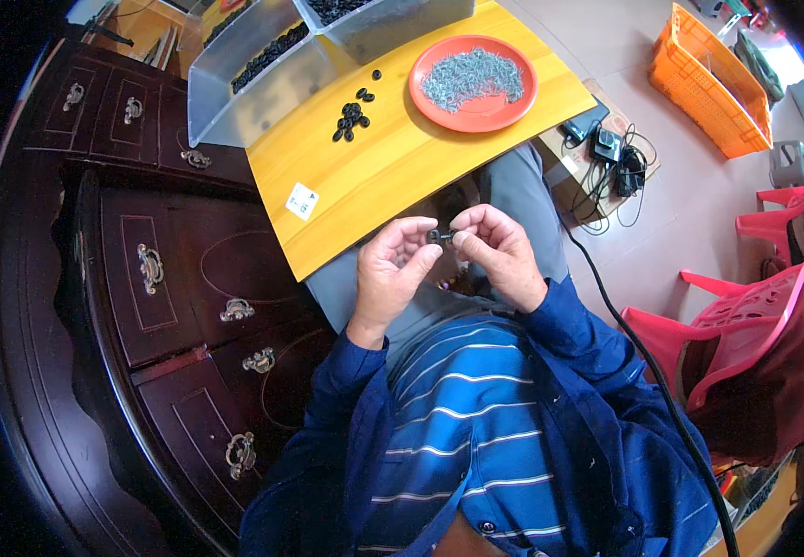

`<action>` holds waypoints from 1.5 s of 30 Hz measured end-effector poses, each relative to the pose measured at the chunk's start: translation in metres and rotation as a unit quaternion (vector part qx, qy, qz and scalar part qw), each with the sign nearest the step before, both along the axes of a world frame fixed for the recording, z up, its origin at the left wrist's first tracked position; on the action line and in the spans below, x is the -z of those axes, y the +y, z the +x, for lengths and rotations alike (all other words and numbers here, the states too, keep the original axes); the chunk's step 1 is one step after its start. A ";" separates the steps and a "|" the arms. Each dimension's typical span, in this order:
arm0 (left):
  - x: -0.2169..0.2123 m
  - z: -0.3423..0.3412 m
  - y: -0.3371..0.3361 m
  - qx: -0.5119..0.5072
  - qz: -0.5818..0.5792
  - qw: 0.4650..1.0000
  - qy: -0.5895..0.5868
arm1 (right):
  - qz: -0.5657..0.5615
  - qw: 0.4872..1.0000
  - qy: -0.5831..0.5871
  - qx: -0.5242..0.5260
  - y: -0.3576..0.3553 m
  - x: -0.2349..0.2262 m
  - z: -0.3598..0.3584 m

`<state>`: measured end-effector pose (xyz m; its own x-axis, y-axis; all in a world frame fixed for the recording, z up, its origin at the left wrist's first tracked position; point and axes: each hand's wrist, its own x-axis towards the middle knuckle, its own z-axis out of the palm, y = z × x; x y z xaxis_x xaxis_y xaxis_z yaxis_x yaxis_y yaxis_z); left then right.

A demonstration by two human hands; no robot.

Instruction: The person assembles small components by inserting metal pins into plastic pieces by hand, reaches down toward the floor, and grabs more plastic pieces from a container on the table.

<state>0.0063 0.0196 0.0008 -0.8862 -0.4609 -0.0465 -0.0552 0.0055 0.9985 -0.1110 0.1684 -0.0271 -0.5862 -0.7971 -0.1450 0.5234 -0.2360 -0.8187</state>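
Note:
Just past the front edge of the yellow table (369,176), above my lap, both hands meet at the fingertips. My left hand (391,269) is closed in a pinch on a small black round part (434,236). My right hand (504,255) pinches a thin metal pin (447,237) that reaches to the black part; its far end is hidden by the fingers. Several loose black round parts (350,121) lie on the table beyond my hands. To their right stands an orange-red plate (486,121) heaped with small silvery metal pieces (472,79).
Clear plastic bins (221,102) holding black parts stand at the table's far left, and a white card (302,200) lies near its left edge. Dark wooden drawers (175,269) flank my left. At right are a black cable (620,320), pink chairs (745,325) and an orange crate (699,93).

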 end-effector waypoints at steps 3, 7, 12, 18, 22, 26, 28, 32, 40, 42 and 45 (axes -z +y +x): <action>0.000 -0.001 -0.001 0.006 -0.003 1.000 0.000 | 0.001 1.000 0.000 0.004 -0.001 0.001 0.000; 0.000 -0.004 -0.001 0.015 -0.008 1.000 -0.004 | 0.005 1.000 0.002 0.007 -0.001 0.001 -0.001; 0.004 -0.005 0.001 -0.002 -0.018 1.000 0.004 | 0.005 1.000 0.010 -0.001 -0.001 0.001 -0.001; 0.000 -0.007 0.000 0.011 -0.051 0.999 -0.005 | 0.008 1.000 0.012 0.006 -0.003 0.001 0.000; -0.001 -0.008 0.000 0.017 -0.056 0.998 -0.011 | 0.000 1.000 0.000 -0.009 -0.002 0.000 -0.001; 0.001 -0.010 -0.002 0.026 -0.074 0.997 -0.010 | 0.008 1.000 -0.014 -0.011 0.001 -0.003 -0.001; 0.000 -0.010 -0.002 0.029 -0.088 0.996 -0.009 | 0.012 0.999 -0.027 -0.017 0.001 -0.003 -0.002; 0.000 -0.010 -0.002 0.032 -0.090 0.995 -0.014 | 0.007 0.999 -0.031 -0.020 0.001 0.002 -0.001; 0.000 -0.008 -0.003 0.039 -0.099 0.994 -0.018 | 0.005 0.998 -0.047 -0.040 0.002 0.001 -0.003; -0.004 -0.010 -0.005 0.053 -0.109 0.992 -0.020 | 0.018 0.997 -0.052 -0.058 0.003 0.005 -0.004; -0.005 -0.011 -0.008 0.074 -0.129 0.989 -0.021 | 0.032 0.996 -0.034 -0.070 0.003 0.004 -0.004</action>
<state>-0.0046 0.0121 0.0060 -0.9447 -0.3274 0.0182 -0.0753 0.2705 0.9598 -0.1146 0.1716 -0.0309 -0.4562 -0.8583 -0.2348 0.6028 -0.1040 -0.7911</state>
